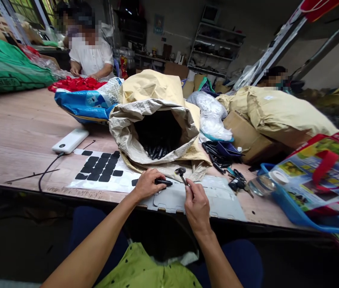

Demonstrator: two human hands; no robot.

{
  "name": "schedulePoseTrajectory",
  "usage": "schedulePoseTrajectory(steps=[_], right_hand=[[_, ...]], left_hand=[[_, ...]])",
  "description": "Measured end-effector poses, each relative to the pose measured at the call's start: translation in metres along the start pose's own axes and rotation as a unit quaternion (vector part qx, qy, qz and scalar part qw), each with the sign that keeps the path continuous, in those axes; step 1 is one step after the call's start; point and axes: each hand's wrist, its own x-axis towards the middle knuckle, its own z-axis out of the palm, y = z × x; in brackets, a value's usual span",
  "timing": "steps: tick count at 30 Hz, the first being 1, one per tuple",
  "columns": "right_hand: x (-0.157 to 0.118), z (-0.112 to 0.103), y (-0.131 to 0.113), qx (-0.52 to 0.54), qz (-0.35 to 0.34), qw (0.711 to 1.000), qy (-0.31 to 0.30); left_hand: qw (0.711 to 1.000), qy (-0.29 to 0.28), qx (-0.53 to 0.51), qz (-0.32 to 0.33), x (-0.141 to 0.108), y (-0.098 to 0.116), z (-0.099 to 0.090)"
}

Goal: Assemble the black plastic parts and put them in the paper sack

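My left hand (149,183) is closed on a slim black cylindrical piece (163,182), pressing it down on a grey board (223,200) at the table's front edge. The piece's right end sticks out past my fingers. My right hand (197,206) grips the thin shaft of a small hammer-like tool (180,172). Its rounded dark head points up and left, apart from the black piece. Just behind both hands lies the open mouth of a large sack (154,105), with several similar black pieces (157,152) inside.
Left of my hands lies a white sheet (81,182) bearing black rounded patches (101,165), with a white power bank (70,141) and cable behind. Loose black pieces (215,158), a clear jar (262,185) and a blue basket (313,224) stand right. A person (91,56) works across the table.
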Motion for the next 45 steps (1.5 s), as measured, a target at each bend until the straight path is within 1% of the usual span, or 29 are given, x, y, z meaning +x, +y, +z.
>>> schedulePoseTrajectory(steps=[2,5,7,11,14,16,21,24,26,30,34,37,39,42,45], right_hand=[[-0.007,0.002,-0.008,0.028,-0.005,0.999,-0.025],[-0.014,0.005,-0.016,0.037,-0.008,0.998,-0.052],[-0.016,0.006,-0.021,0.031,-0.015,0.998,-0.053],[-0.018,0.008,-0.027,-0.004,-0.038,0.999,-0.036],[-0.021,0.01,-0.026,-0.037,-0.053,0.996,-0.058],[-0.022,0.01,-0.025,-0.05,-0.049,0.995,-0.064],[-0.022,0.005,-0.021,-0.046,-0.041,0.998,-0.014],[-0.024,0.003,-0.02,-0.049,-0.033,0.997,-0.04],[-0.022,0.003,-0.017,-0.05,-0.025,0.997,-0.052],[-0.005,0.001,-0.004,-0.063,-0.006,0.998,-0.008],[0.018,0.001,0.024,-0.135,0.009,0.991,0.002],[0.023,0.006,0.04,-0.198,0.013,0.98,0.0],[0.021,0.009,0.044,-0.222,0.014,0.975,0.007],[0.017,0.011,0.043,-0.24,0.015,0.97,0.017],[0.016,0.012,0.04,-0.245,0.017,0.969,0.011]], left_hand=[[1.0,0.001,0.001,0.001,0.0,-0.002,0.002],[1.0,0.005,-0.002,0.002,0.0,-0.005,0.004],[1.0,0.009,-0.006,0.003,0.0,-0.007,0.004],[1.0,0.009,-0.01,0.01,0.0,-0.007,0.005],[1.0,0.005,-0.005,0.004,0.0,-0.007,0.004],[1.0,0.008,-0.007,0.001,0.0,-0.006,0.005],[1.0,0.016,0.0,0.01,0.0,-0.007,0.006],[1.0,0.016,0.007,0.005,0.0,-0.007,0.006],[1.0,0.015,0.009,0.001,0.0,-0.006,0.006],[1.0,0.009,0.023,-0.003,0.0,-0.002,0.004],[0.999,0.011,0.041,-0.012,0.001,-0.001,0.004],[0.999,0.009,0.046,-0.012,0.001,0.0,0.004],[0.999,0.01,0.045,-0.009,0.0,0.0,0.004],[0.999,0.009,0.043,-0.007,-0.001,0.001,0.004],[0.999,0.004,0.045,-0.008,0.0,-0.002,0.005]])
